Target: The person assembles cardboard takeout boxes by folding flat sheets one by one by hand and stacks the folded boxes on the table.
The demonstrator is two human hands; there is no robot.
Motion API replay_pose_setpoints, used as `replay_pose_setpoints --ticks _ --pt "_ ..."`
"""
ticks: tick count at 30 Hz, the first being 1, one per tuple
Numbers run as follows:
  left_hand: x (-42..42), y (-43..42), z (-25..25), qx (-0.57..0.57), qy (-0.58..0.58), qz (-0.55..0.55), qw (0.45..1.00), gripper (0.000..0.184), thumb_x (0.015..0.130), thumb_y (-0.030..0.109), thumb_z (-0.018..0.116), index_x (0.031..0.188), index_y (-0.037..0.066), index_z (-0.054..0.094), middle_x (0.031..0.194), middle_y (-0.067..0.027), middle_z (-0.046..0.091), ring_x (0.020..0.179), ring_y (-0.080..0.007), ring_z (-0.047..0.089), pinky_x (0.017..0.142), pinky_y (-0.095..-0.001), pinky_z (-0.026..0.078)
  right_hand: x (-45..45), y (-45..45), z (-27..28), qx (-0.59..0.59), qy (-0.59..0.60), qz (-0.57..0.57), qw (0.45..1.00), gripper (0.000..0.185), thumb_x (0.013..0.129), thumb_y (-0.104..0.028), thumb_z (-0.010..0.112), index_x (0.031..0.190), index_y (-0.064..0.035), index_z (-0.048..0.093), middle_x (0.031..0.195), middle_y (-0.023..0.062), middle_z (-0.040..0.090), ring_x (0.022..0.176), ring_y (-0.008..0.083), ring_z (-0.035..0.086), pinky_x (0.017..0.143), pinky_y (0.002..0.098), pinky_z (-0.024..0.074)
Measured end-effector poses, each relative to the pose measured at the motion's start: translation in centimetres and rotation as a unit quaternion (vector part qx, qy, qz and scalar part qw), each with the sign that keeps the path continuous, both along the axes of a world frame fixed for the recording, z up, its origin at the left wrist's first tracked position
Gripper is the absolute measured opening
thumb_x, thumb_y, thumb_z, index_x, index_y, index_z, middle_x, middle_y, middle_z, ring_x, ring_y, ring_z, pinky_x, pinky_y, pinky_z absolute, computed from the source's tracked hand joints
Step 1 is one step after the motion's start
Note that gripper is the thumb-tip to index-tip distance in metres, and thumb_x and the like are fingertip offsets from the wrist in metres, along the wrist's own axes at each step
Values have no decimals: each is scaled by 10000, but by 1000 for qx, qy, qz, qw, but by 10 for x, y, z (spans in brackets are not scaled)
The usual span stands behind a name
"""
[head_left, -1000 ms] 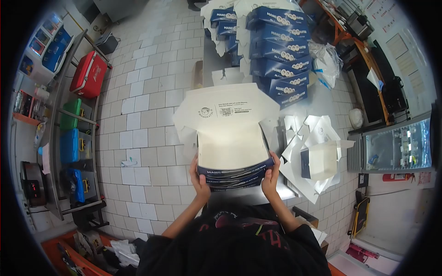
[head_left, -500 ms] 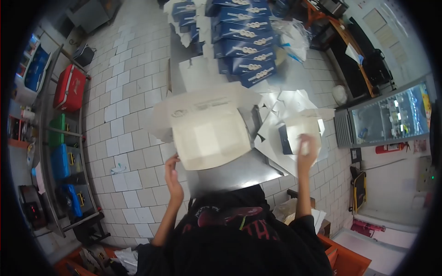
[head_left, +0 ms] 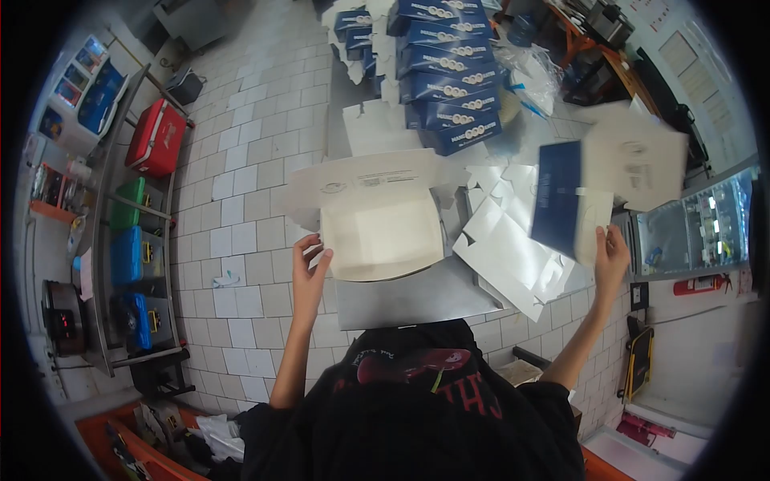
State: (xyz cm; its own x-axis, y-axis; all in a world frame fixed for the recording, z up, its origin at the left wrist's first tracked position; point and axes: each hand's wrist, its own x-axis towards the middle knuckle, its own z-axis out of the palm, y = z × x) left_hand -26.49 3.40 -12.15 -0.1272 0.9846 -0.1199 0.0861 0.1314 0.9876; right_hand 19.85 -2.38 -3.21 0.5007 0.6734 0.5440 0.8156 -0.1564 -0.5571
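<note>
An open cardboard box (head_left: 381, 232), cream inside with a printed lid, sits on the metal table (head_left: 417, 301) in front of me. My left hand (head_left: 311, 260) is at its left edge, fingers apart and curved, thumb near the box corner. Out to the right, my right hand (head_left: 611, 248) pinches the lower edge of another box (head_left: 559, 196), blue outside and cream inside. That box is raised and tilted, its lid flaps spread toward the upper right. Flat white cardboard pieces (head_left: 513, 248) lie on the table between the two boxes.
Stacks of blue folded boxes (head_left: 449, 80) stand at the table's far end, beside a clear plastic bag (head_left: 529, 76). A metal shelf with a red cooler (head_left: 156, 138) and colored bins is at left. A glass-door fridge (head_left: 698, 228) is at right.
My right hand has left the front box, reached to the right and lifted the second box off the white pieces. My left hand stays by the front box, its fingers now more spread.
</note>
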Motion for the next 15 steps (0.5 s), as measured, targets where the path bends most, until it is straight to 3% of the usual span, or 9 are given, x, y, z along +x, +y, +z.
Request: replay_pose_setpoints --ticks 2,3,4,7,10,12,15 --pt "-3 -1 1 14 48 -31 998 372 844 190 597 1148 39 444 1143 -89 480 1064 -214 498 780 -314 466 -59 2 50 11 209 149 967 183 864 -137 576 945 26 586 699 39 584 544 87 568 437 193 396" --pt "-4 -1 3 19 50 -26 998 372 844 190 597 1148 39 444 1143 -89 480 1064 -214 498 780 -314 466 -65 4 46 -35 145 216 965 163 862 -123 573 932 23 586 679 12 567 556 35 539 435 169 384" --pt "-4 -1 4 15 58 -33 998 363 844 189 600 1137 34 454 1130 -89 489 1049 -215 510 756 -309 475 -97 12 56 -75 280 196 937 163 860 -121 571 909 34 576 675 11 542 564 38 527 440 175 396" --pt "-6 0 3 32 71 -38 996 348 843 192 605 1120 30 471 1100 -87 509 1015 -212 535 706 -295 487 -161 30 53 -76 214 245 943 173 853 -115 566 890 53 559 718 72 540 544 112 567 408 227 418" --pt "-8 2 -4 49 53 -52 996 345 856 231 587 1113 30 475 1032 -98 545 992 -213 550 670 -301 490 -187 36 56 -119 165 208 957 159 839 -92 557 918 46 543 760 119 545 554 178 588 438 274 436" --pt "-7 0 -1 43 64 -46 996 346 862 247 576 1114 34 475 1021 -101 549 990 -217 551 671 -305 490 -200 37 57 -113 3 209 971 166 819 -62 546 959 22 517 800 141 528 568 257 573 489 326 453" --pt "-7 -1 -3 40 78 -47 995 353 874 283 554 1122 45 473 1008 -112 550 983 -233 552 675 -312 488 -220 46 41 -164 -1 217 962 187 805 -40 537 980 3 487 822 143 505 654 288 567 564 368 441"
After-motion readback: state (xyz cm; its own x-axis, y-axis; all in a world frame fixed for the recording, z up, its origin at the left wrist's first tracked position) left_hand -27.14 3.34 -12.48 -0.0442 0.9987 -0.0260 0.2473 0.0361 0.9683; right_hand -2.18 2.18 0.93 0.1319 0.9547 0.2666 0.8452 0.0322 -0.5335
